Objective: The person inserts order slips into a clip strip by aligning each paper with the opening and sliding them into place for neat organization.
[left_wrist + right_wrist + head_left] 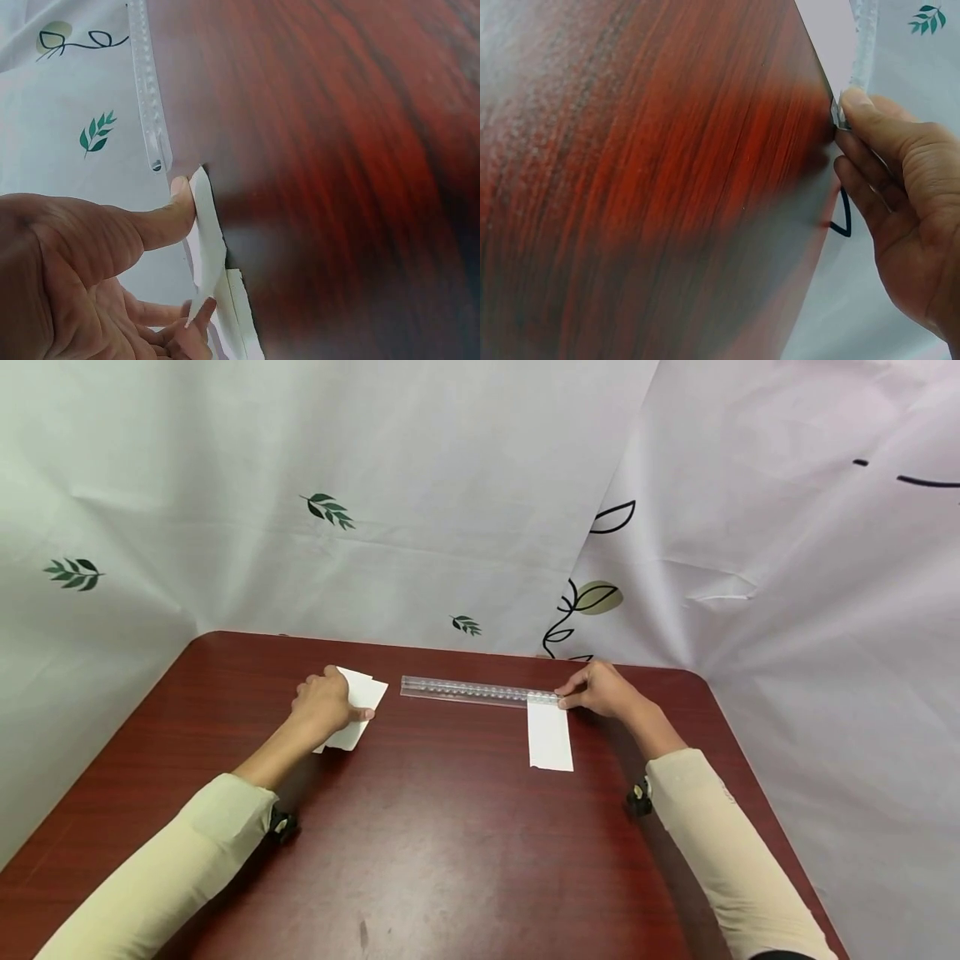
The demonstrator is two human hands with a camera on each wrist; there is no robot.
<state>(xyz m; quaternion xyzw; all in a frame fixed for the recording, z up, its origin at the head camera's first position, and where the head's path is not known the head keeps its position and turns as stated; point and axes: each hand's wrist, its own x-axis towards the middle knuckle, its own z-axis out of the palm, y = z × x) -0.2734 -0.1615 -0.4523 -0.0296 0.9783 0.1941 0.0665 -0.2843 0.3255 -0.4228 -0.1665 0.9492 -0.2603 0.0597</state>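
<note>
A clear plastic ruler (465, 691) lies across the far part of the table. My right hand (603, 689) pinches its right end between thumb and fingers, as the right wrist view also shows at the ruler's tip (840, 116). Beneath that end, the top of a white paper strip (550, 739) shows through the clear plastic. Left of the ruler, my left hand (322, 706) holds several loose white paper pieces (365, 692), overlapping at angles. In the left wrist view the thumb (176, 214) is at one edge of the paper (208, 232) and curled fingers grip farther along.
The dark red wooden table (450, 827) has rounded far corners. A white cloth (420, 485) with leaf prints hangs behind it and along the sides. Dark wrist-worn devices (282, 825) sit at both sleeve cuffs.
</note>
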